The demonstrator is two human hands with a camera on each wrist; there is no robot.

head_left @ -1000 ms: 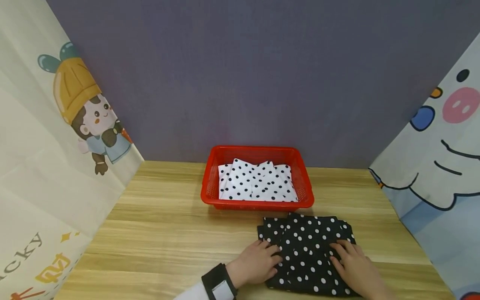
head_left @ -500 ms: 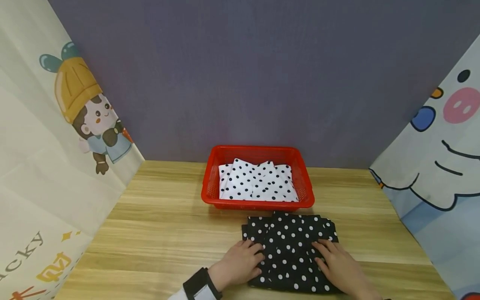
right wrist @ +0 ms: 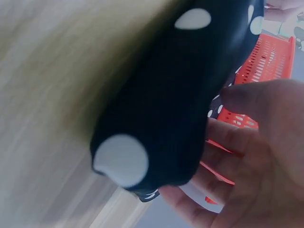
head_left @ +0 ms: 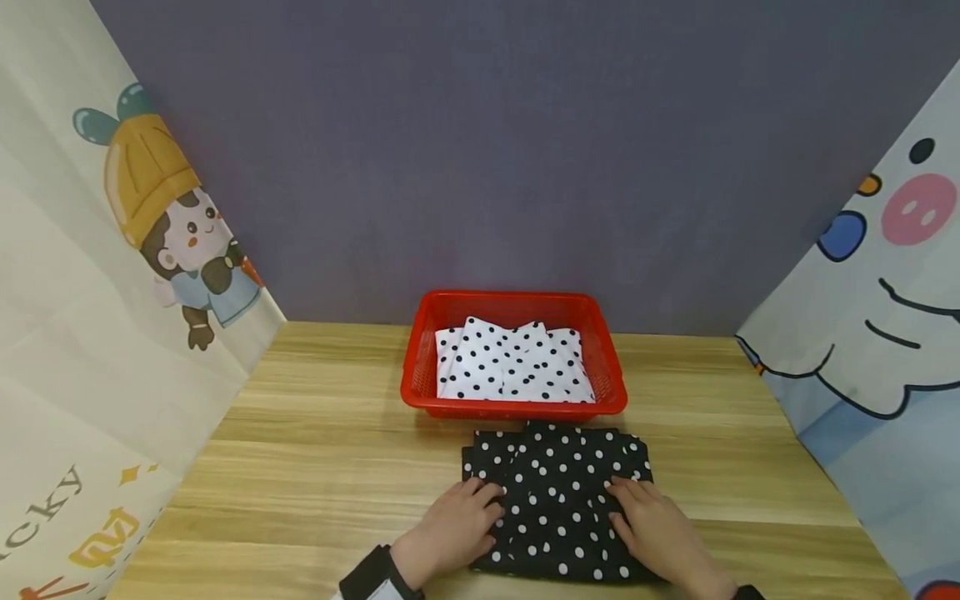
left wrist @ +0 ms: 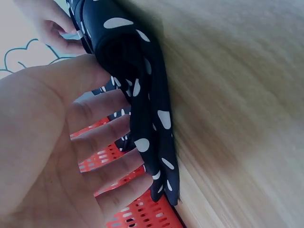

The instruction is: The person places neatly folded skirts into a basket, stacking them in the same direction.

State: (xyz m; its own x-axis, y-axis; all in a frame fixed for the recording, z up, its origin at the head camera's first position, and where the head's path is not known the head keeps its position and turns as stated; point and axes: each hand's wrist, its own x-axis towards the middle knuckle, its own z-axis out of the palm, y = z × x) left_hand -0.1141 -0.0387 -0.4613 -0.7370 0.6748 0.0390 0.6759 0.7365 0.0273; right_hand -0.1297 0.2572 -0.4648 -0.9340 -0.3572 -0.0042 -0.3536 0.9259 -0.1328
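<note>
A folded black garment with white dots lies flat on the table in front of the red basket. My left hand rests on its left side, fingers spread over the top. On the right side my right hand lies with its fingertips pressed on the cloth. In the left wrist view, straight fingers reach across the layered edge of the garment. The right wrist view has the thumb and fingers along the thick folded edge, away from the table surface.
The red plastic basket stands against the grey back panel. Inside it lies a folded white cloth with black dots. Printed curtains border the wooden table on the left and right.
Both hands have moved left along the table, and the black dotted garment has slid left with them until it lies in front of the basket. The basket has not moved.
</note>
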